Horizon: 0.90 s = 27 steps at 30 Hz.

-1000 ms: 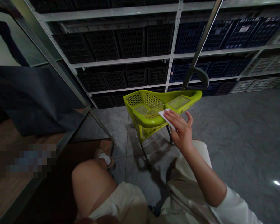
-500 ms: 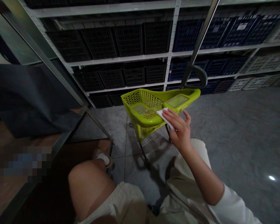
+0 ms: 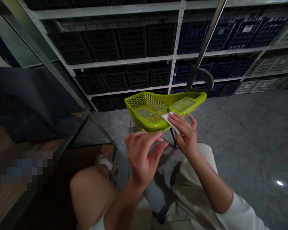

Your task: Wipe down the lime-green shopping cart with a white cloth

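A small lime-green shopping cart (image 3: pixel 156 127) with a perforated basket stands on the floor in front of my knees. My right hand (image 3: pixel 186 132) presses a folded white cloth (image 3: pixel 167 118) against the cart's near rim, beside the clear panel (image 3: pixel 184 104) set into its top. My left hand (image 3: pixel 142 156) is raised just on the near side of the basket, its fingers curved and thumb apart, with nothing between them. It hides the lower part of the cart. A dark grey loop handle (image 3: pixel 207 78) rises from the cart's far right end, by a metal pole (image 3: pixel 212 28).
White shelving (image 3: pixel 124 61) across the back holds rows of black crates (image 3: pixel 132 43), blue crates (image 3: pixel 193 36) and pale crates (image 3: pixel 266 65). At the left is a metal-framed table (image 3: pixel 86 115) with dark cloth hanging over it. Grey tiled floor (image 3: pixel 244 134) spreads to the right.
My left hand has come up into view from below, in front of the cart. My right hand and the cloth stay at nearly the same spot on the rim.
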Each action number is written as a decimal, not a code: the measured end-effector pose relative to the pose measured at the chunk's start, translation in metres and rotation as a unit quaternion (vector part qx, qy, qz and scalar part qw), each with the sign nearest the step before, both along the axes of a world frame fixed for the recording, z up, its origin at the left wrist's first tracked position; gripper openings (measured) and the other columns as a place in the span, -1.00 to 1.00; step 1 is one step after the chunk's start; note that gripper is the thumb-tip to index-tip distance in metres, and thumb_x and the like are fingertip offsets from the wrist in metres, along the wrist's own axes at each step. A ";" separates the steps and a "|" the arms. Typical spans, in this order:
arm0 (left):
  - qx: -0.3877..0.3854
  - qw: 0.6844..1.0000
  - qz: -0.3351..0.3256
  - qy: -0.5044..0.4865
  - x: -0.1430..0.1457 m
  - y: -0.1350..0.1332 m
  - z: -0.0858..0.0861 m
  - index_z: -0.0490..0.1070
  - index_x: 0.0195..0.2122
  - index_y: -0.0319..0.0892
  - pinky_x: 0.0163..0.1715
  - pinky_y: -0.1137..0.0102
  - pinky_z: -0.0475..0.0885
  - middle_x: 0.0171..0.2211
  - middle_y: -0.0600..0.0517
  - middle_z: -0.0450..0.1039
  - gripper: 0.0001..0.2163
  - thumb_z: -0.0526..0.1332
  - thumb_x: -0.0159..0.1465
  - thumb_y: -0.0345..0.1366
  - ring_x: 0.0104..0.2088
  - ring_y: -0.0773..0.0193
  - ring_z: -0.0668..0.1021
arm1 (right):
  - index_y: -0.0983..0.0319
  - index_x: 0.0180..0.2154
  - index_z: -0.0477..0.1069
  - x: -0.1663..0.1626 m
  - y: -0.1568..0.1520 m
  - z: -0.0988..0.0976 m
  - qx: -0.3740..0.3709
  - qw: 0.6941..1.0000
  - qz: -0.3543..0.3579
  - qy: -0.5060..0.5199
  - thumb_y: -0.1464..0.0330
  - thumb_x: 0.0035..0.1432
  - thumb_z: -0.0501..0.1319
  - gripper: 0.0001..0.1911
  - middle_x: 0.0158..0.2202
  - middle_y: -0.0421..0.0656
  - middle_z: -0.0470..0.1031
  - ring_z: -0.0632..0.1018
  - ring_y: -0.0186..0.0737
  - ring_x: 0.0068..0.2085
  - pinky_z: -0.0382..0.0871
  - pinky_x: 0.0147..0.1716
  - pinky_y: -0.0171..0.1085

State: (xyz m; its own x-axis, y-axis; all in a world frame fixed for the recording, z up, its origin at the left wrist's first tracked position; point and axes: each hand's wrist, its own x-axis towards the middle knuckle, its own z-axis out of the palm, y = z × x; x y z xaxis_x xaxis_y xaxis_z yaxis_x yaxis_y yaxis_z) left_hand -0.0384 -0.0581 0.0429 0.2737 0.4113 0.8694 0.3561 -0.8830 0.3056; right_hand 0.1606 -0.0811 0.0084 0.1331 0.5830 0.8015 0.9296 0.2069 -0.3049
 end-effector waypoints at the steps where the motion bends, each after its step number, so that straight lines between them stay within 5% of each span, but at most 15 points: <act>1: 0.006 1.000 0.008 0.026 0.010 0.006 -0.005 0.35 0.17 -0.12 0.12 0.16 0.38 -0.07 -0.06 0.60 -0.68 0.16 0.41 -0.22 0.03 0.14 0.56 | 0.04 0.17 0.40 0.003 -0.001 0.000 -0.009 1.000 0.008 -0.009 0.55 0.19 -0.01 -0.42 0.18 -0.20 0.51 0.45 -0.15 0.25 -0.12 0.36 0.04; 4: 0.017 0.987 0.040 0.155 0.034 0.018 -0.021 0.01 0.38 -0.37 0.27 0.05 0.24 0.32 -0.33 0.24 -0.38 0.13 0.41 -0.14 0.37 -0.04 0.25 | 0.04 0.22 0.33 0.015 -0.002 -0.001 -0.023 0.999 0.021 -0.041 0.57 0.16 -0.03 -0.35 0.24 -0.19 0.45 0.40 -0.14 0.29 -0.16 0.36 0.07; 7: 0.011 0.969 0.052 0.241 0.040 0.019 -0.032 -0.18 0.43 -0.38 0.32 0.03 0.21 0.42 -0.31 0.03 -0.29 0.14 0.40 -0.18 0.44 -0.04 0.08 | 0.03 0.23 0.33 0.016 -0.002 -0.004 0.004 0.999 -0.031 -0.038 0.58 0.13 -0.02 -0.32 0.23 -0.18 0.45 0.38 -0.10 0.31 -0.17 0.36 0.10; 9: 0.001 0.962 0.070 0.263 0.039 0.017 -0.034 -0.21 0.44 -0.36 0.33 0.03 0.22 0.43 -0.27 0.01 -0.30 0.13 0.39 -0.28 0.44 -0.02 0.07 | 0.03 0.25 0.30 0.006 -0.003 -0.005 0.014 0.998 -0.053 -0.031 0.58 0.11 -0.01 -0.30 0.23 -0.17 0.45 0.39 -0.08 0.30 -0.19 0.37 0.12; 14: 0.003 0.959 0.091 0.268 0.034 0.017 -0.034 -0.19 0.44 -0.34 0.34 0.06 0.23 0.43 -0.23 0.01 -0.35 0.06 0.38 -0.43 0.44 0.02 0.09 | 0.04 0.33 0.16 -0.009 -0.009 -0.004 -0.044 0.995 0.034 -0.088 0.56 0.10 -0.01 -0.23 0.30 -0.16 0.36 0.39 -0.11 0.30 -0.30 0.39 0.13; 20: -0.003 0.967 0.105 0.230 0.033 0.020 -0.044 -0.28 0.46 -0.33 0.32 0.03 0.24 0.43 -0.29 -0.02 -0.28 0.09 0.36 -0.42 0.43 -0.01 0.08 | -0.01 0.28 0.26 0.025 -0.003 -0.008 0.010 0.997 -0.060 -0.053 0.58 0.11 -0.02 -0.27 0.25 -0.18 0.43 0.42 -0.08 0.27 -0.30 0.38 0.17; 27: 0.008 0.971 0.122 0.203 0.036 0.022 -0.056 -0.20 0.45 -0.28 0.33 0.07 0.25 0.42 -0.23 0.06 -0.37 0.02 0.40 -0.42 0.43 0.06 0.10 | 0.07 0.36 0.10 -0.030 -0.007 -0.011 -0.012 0.997 0.016 -0.076 0.56 0.17 -0.03 -0.26 0.29 -0.10 0.38 0.37 -0.12 0.31 -0.30 0.40 0.10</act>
